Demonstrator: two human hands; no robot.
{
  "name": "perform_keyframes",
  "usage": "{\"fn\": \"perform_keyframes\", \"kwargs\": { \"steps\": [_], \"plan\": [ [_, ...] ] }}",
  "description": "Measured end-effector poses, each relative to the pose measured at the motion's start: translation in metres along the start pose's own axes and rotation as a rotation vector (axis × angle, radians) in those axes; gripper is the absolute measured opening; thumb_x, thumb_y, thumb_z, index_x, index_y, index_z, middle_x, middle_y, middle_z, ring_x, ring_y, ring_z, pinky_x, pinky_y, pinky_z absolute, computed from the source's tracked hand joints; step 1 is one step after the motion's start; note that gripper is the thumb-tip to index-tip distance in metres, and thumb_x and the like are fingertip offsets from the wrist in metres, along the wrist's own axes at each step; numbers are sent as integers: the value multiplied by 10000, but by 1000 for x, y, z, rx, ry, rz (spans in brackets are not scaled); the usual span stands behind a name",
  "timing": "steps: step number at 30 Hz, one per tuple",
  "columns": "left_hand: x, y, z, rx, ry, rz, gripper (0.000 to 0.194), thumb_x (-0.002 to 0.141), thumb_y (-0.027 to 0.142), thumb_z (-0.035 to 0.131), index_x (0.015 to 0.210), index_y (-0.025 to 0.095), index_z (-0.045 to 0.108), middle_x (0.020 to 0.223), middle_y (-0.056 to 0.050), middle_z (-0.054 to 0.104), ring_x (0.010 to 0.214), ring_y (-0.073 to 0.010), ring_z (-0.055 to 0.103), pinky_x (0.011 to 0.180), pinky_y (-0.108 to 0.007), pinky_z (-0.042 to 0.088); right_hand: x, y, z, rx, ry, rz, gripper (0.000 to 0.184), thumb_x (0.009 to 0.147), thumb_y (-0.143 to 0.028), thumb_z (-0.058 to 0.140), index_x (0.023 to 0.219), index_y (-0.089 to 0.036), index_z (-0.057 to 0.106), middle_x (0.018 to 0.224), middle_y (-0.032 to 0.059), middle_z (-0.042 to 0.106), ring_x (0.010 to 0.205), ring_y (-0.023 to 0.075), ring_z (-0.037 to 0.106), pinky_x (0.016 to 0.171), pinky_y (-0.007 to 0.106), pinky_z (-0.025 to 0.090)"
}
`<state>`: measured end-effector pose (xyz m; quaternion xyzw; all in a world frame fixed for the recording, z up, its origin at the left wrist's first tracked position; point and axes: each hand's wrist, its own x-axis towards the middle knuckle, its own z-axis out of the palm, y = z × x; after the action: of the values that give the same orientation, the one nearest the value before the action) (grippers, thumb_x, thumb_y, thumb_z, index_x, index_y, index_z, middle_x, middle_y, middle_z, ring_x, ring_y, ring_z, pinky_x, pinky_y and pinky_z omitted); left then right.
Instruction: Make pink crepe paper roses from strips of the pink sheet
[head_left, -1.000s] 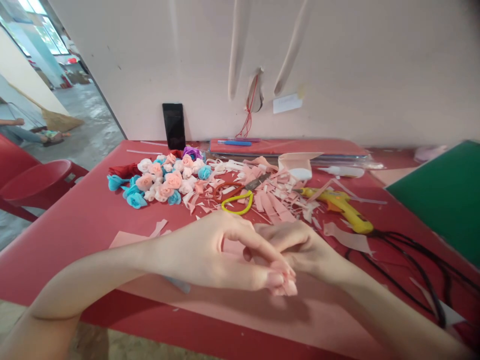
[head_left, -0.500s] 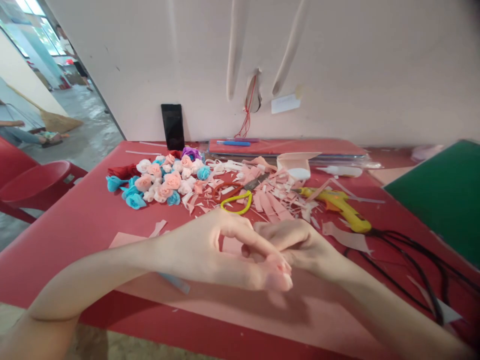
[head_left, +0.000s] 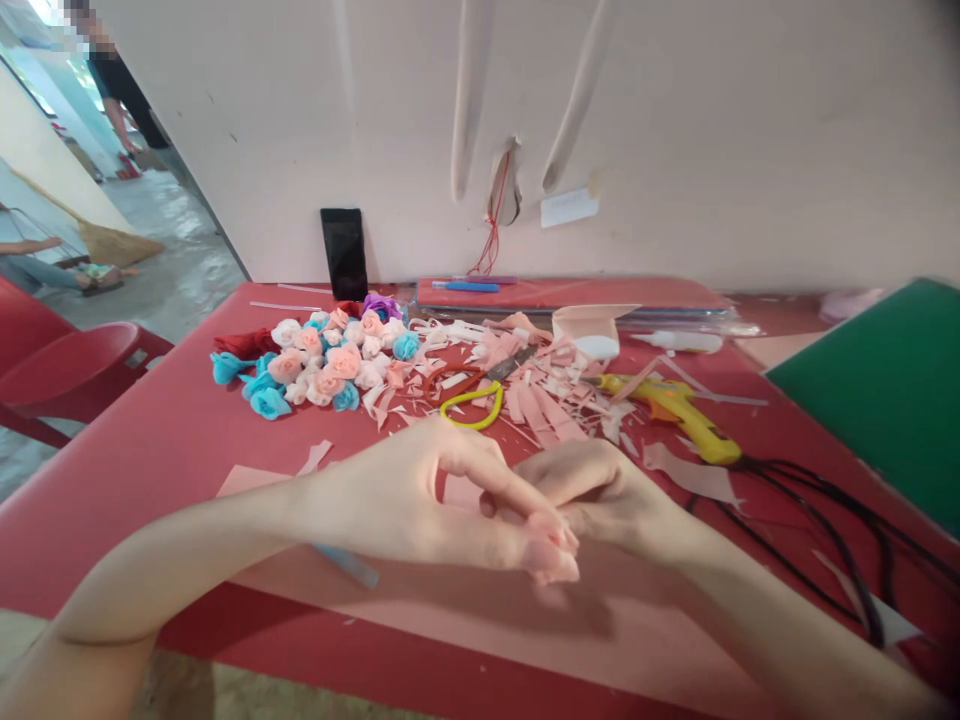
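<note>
My left hand (head_left: 420, 500) reaches in from the left above the table, thumb and forefinger pinched on a small pink paper flower (head_left: 553, 562). Against those fingertips, from the other side, comes my right hand (head_left: 600, 485) with its fingers bent closed; what they grip is hidden behind the left fingers. Under both hands lies a large pink paper sheet (head_left: 480, 610), with a narrow bluish strip (head_left: 349, 566) on it. Just beyond the hands are scissors (head_left: 476, 408) with yellow and red handles, among pink paper scraps (head_left: 547, 405).
Finished paper roses (head_left: 322, 365) are heaped at back left near a phone (head_left: 345, 255) leaning on the wall. A yellow glue gun (head_left: 686, 415) with black cables (head_left: 817, 510) lies right, beside a green board (head_left: 885, 390). A red chair (head_left: 82, 370) stands left; a person (head_left: 124, 95) is behind.
The left fingertips have shifted slightly, and more of the pink paper flower shows between them. In the background, a person has come nearer. The table items stay put.
</note>
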<state>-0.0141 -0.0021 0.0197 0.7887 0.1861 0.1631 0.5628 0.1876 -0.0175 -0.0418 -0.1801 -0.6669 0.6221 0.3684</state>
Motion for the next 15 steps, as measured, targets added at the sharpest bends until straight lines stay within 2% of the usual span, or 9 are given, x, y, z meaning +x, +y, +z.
{"fn": "perform_keyframes", "kwargs": {
  "steps": [5, 15],
  "plan": [
    [0, 0, 0, -16, -10, 0, 126, 807, 210, 610, 852, 158, 715, 794, -17, 736, 704, -96, 606, 681, -212, 457, 1, -2, 0, -5, -6, 7, 218, 793, -345, 636, 757, -157, 739, 653, 50, 687, 621, 132, 625, 648, 279, 513],
    [0, 2, -1, -27, -19, -35, 122, 800, 198, 615, 839, 149, 720, 799, -16, 735, 746, -95, 613, 719, -197, 456, 2, -4, 0, 11, -27, 31, 219, 801, -340, 630, 744, -160, 741, 640, 54, 683, 589, 123, 612, 582, 250, 490]
  ]
}}
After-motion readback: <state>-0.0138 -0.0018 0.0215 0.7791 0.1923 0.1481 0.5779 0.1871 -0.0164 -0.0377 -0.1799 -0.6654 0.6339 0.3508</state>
